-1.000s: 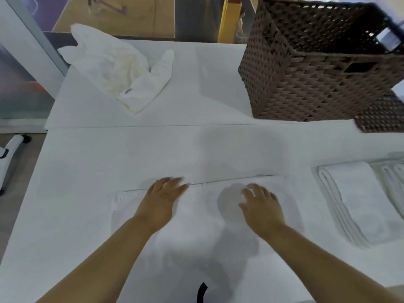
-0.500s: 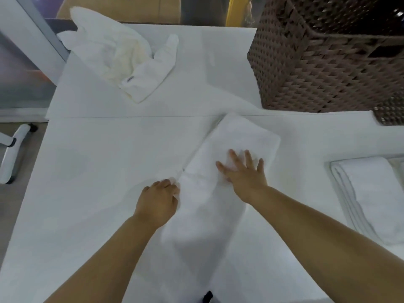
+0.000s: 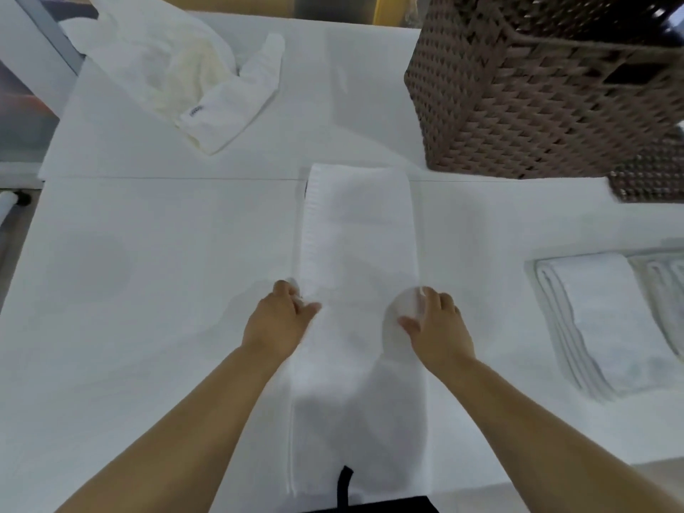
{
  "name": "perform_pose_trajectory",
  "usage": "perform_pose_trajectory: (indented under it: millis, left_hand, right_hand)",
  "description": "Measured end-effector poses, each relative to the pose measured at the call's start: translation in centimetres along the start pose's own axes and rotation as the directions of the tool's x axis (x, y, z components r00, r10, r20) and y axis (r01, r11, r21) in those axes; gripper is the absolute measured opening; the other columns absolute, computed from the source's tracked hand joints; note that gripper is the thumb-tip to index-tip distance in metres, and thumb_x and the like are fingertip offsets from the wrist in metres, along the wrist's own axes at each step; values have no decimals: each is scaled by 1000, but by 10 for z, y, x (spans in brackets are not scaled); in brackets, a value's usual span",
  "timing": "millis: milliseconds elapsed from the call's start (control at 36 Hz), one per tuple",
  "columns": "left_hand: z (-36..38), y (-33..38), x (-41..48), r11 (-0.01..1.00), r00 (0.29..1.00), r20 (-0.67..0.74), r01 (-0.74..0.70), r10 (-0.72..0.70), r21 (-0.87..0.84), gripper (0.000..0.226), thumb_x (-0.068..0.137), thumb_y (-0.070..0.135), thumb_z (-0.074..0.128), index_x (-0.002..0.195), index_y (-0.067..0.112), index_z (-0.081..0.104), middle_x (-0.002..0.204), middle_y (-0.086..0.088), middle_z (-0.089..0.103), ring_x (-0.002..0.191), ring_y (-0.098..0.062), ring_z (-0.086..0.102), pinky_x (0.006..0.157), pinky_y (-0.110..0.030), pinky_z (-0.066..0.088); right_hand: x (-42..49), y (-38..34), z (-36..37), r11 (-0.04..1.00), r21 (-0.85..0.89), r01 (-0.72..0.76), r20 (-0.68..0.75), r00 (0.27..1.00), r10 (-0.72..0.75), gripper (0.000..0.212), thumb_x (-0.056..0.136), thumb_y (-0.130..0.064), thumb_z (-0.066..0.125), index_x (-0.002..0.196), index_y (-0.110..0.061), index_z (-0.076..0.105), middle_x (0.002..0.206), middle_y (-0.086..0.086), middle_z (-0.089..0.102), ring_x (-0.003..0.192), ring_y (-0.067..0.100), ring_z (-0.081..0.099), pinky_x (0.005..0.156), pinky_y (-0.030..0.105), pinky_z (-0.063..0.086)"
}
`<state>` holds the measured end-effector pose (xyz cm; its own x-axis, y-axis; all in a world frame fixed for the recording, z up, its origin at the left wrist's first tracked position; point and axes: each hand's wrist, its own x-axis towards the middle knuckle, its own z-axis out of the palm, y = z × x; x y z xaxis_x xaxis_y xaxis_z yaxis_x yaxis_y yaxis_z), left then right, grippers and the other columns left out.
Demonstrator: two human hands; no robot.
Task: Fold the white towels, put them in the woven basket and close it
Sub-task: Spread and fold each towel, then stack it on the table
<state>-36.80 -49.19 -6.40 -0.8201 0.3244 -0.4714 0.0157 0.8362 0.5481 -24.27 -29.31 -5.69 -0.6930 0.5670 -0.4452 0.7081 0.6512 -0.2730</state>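
Two bare hands hold a long, folded white towel (image 3: 359,253) on a smooth white table (image 3: 148,272).
The towel is a soft, ribbed-edged strip running near to far at the centre. The left hand (image 3: 277,320) pinches its left edge and the right hand (image 3: 440,327) curls round its right edge. A boxy brown woven basket (image 3: 518,105) stands far right, flat folded towels (image 3: 610,320) lie near right, and crumpled towels (image 3: 177,68) lie far left.

Towel (image 3: 359,235) no longer lies slantwise; it now runs straight away from the person as a narrow strip. Right hand (image 3: 440,327) is off its middle and grips the right edge. Left hand (image 3: 277,320) pinches the left edge.
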Motion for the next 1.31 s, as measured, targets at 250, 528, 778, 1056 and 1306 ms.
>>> perform_pose_trajectory:
  millis: [250,528,778,1056,1306]
  left_hand:
    - [4,2,7,981,988,127,103,-82,-166,19,87,28,62,92,10,63,77,-3,63,74,-20,59,61,-26,41]
    - [-22,9,-32,753,999,19,44,-42,-657,33,77,8,75,91,29,53,93,-22,65,74,-24,60,70,-33,47]
    - [-62,49,-71,941,958,-53,-286,281,-180,80,60,19,87,130,31,51,119,5,56,108,-14,53,87,-19,38]
    - [-89,77,-83,871,842,-234,-488,485,50,38,75,23,76,111,25,64,109,10,35,102,-7,28,83,-19,31]
    - [-109,107,-90,813,849,-58,-521,525,-259,24,84,33,67,104,33,54,98,13,65,89,-5,62,75,-24,49]
  right_hand:
    - [3,4,-3,855,439,-275,193,959,209,21,88,-27,65,94,-9,59,87,2,61,77,19,57,64,27,45]
    - [-32,17,-35,413,896,-165,168,985,29,52,79,6,70,119,-19,47,99,21,67,87,28,66,87,44,53]
    - [-60,-2,-82,801,570,182,-29,979,-202,82,54,-6,88,125,-30,56,109,-20,58,103,6,55,83,17,45]
    - [-71,-9,-133,872,339,354,-341,909,-237,38,59,-18,89,85,-32,64,105,-3,44,107,17,46,89,26,42]
    - [-84,17,-169,736,553,391,-308,917,-255,32,76,-20,77,99,-17,54,94,-5,57,82,7,54,65,19,44]
